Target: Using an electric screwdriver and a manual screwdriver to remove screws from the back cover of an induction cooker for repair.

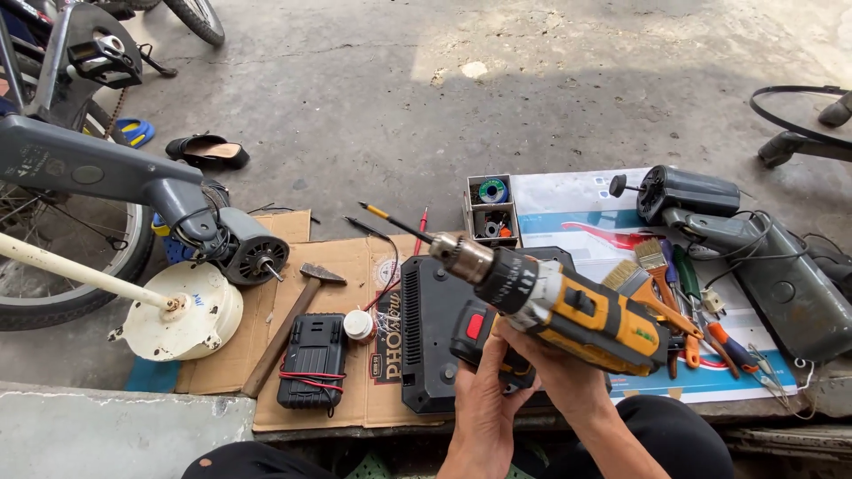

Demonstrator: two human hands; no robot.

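- Two hands meet low in the middle of the view, both wrapped on a yellow and black cordless drill (568, 315) held in the air above the floor mats.
- Open room first: bare concrete floor (399, 98) stretches wide beyond the mats, with nothing on it but a black sandal (209, 153) off to the left.
- Under the drill lies a black tool case (430, 341), flat on the cardboard sheet (355, 266); the cardboard's near edge runs just ahead of the person's knees.
- Left of the case sit a black battery pack (312, 362) with red wires and a hammer (288, 324) laid on a slant, close together.
- Further left, a grey fan motor (248, 248) on its arm and a white round fan base (186, 315) crowd that side, with a bicycle wheel (80, 257) behind.
- Right side is tight too: paintbrushes (652, 262), pliers (732, 346) and a grey fan body (781, 284) lie on a printed sheet (568, 208).
- Left hand (484, 399) comes up from below, fingers closed around the drill's battery end, near its red button.
- Right hand (555, 359) clamps the handle beneath the yellow body, wrist bent upward.
- Drill tilts with its chuck (461, 257) and bit pointing up and left, towards the cardboard's far edge.
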